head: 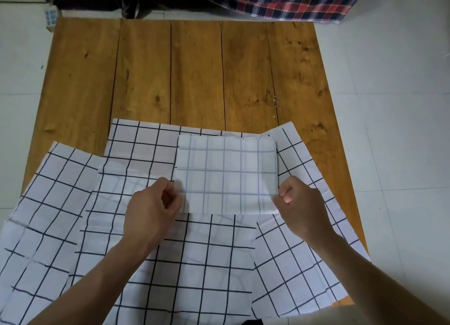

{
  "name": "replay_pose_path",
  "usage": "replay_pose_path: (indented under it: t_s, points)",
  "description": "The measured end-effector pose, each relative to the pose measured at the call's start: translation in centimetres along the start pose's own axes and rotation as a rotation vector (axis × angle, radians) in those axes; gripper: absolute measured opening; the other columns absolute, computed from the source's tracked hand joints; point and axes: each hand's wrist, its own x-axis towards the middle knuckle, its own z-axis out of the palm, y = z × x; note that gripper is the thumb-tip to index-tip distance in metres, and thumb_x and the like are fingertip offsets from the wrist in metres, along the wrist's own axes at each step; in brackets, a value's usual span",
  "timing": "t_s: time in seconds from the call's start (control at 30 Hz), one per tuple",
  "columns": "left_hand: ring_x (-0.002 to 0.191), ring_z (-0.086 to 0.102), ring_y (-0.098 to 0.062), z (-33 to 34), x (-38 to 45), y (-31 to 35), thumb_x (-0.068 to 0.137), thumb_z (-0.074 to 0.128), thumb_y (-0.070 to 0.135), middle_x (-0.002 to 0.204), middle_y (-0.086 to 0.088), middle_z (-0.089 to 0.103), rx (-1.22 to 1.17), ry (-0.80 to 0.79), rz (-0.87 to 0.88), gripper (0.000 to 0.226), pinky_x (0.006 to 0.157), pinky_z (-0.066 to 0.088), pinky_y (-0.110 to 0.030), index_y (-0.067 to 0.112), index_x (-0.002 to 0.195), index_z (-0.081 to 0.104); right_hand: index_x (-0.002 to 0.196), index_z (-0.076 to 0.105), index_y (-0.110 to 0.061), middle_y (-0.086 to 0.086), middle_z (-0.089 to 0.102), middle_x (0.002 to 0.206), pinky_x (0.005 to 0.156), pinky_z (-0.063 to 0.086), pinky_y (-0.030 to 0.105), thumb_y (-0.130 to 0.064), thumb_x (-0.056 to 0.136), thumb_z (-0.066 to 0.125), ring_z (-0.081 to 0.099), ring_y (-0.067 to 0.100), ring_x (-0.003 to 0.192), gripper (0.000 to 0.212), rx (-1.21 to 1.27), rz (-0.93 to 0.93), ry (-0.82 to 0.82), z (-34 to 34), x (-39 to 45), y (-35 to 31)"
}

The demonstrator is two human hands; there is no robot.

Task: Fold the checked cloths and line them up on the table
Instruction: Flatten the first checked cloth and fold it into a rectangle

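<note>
Head view, near to far: three unfolded white cloths with black grid lines [190,263] overlap across the near edge of the brown plank table [194,76]. On top of them, toward one o'clock of the middle cloth, lies a folded white cloth with faint grey checks [226,173]. The left hand [152,210] pinches its near-left corner — the right hand [300,207] seems to pinch the near-right one. At twelve o'clock, beyond the table, hangs a red, navy and white plaid fabric [280,0].
</note>
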Motion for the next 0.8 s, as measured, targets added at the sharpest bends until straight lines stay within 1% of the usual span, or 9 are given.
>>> replay_pose_path:
  t_s: [0.13,0.43,0.5,0.57,0.6,0.63,0.7,0.73,0.8]
  points:
    - [0.055,0.059,-0.010,0.2,0.1,-0.2,0.086,0.071,0.020,0.059,0.009,0.061,0.030,0.002,0.024,0.024,0.054,0.053,-0.039,0.029,0.075,0.052,0.083,0.057,-0.021,-0.009,0.061,0.068,0.053,0.040,0.014,-0.019,0.086,0.071,0.060,0.007,0.063,0.015,0.003,-0.018,0.004,0.1,0.1,-0.2]
    - [0.055,0.053,-0.010,0.6,0.1,-0.3,0.087,0.068,0.023,0.057,0.010,0.055,0.105,0.013,0.071,0.019,0.051,0.047,-0.035,0.025,0.077,0.052,0.082,0.058,-0.018,-0.007,0.058,0.065,0.054,0.041,0.017,-0.019,0.089,0.069,0.058,0.008,0.061,0.013,-0.006,-0.052,0.037,0.1,0.4,-0.6]
    - [0.059,0.050,-0.010,0.7,0.1,-0.5,0.088,0.066,0.026,0.061,0.010,0.054,0.165,0.009,0.115,0.020,0.050,0.045,-0.034,0.028,0.077,0.050,0.083,0.057,-0.018,-0.006,0.060,0.068,0.055,0.045,0.018,-0.021,0.090,0.068,0.059,0.009,0.063,0.013,-0.022,-0.055,0.036,0.2,0.4,-0.5]
    - [0.064,0.048,-0.011,0.7,0.0,-0.6,0.089,0.065,0.025,0.069,0.011,0.052,0.186,0.028,0.184,0.016,0.051,0.044,-0.032,0.028,0.081,0.052,0.086,0.056,-0.019,-0.006,0.059,0.075,0.058,0.045,0.017,-0.021,0.091,0.067,0.058,0.010,0.068,0.012,-0.047,-0.074,0.054,0.4,0.3,-0.5]
    - [0.065,0.048,-0.013,0.8,-0.1,-0.6,0.089,0.066,0.022,0.073,0.012,0.050,0.199,0.042,0.221,0.012,0.051,0.044,-0.031,0.028,0.088,0.056,0.088,0.056,-0.019,-0.005,0.057,0.079,0.061,0.044,0.017,-0.019,0.091,0.066,0.057,0.013,0.072,0.010,-0.066,-0.112,0.081,0.6,0.2,-0.5]
    - [0.066,0.048,-0.014,0.8,-0.2,-0.6,0.089,0.066,0.019,0.076,0.010,0.049,0.222,0.054,0.252,0.014,0.051,0.042,-0.029,0.028,0.097,0.060,0.091,0.058,-0.018,-0.003,0.057,0.085,0.065,0.046,0.018,-0.015,0.091,0.065,0.057,0.016,0.078,0.008,-0.088,-0.182,0.118,0.7,0.0,-0.6]
    - [0.065,0.046,-0.014,1.0,-0.4,-0.6,0.088,0.067,0.013,0.075,0.009,0.046,0.254,0.067,0.305,0.026,0.051,0.034,-0.025,0.028,0.109,0.067,0.098,0.064,-0.012,0.002,0.058,0.097,0.078,0.050,0.026,-0.006,0.090,0.064,0.057,0.021,0.093,0.010,-0.107,-0.375,0.179,1.3,-0.3,-1.1]
    - [0.065,0.046,-0.014,1.1,-0.4,-0.5,0.087,0.067,0.011,0.074,0.008,0.045,0.261,0.083,0.321,0.028,0.053,0.032,-0.025,0.027,0.110,0.069,0.102,0.066,-0.010,0.004,0.059,0.104,0.085,0.049,0.029,-0.004,0.089,0.064,0.057,0.023,0.100,0.015,-0.106,-0.457,0.179,1.7,-0.4,-1.3]
    - [0.065,0.047,-0.015,1.2,-0.4,-0.5,0.087,0.068,0.011,0.074,0.008,0.045,0.259,0.100,0.335,0.027,0.055,0.033,-0.026,0.026,0.109,0.071,0.113,0.066,-0.009,0.008,0.059,0.121,0.100,0.044,0.031,-0.006,0.087,0.067,0.054,0.024,0.117,0.026,-0.137,-0.551,0.110,2.8,-0.6,-2.2]
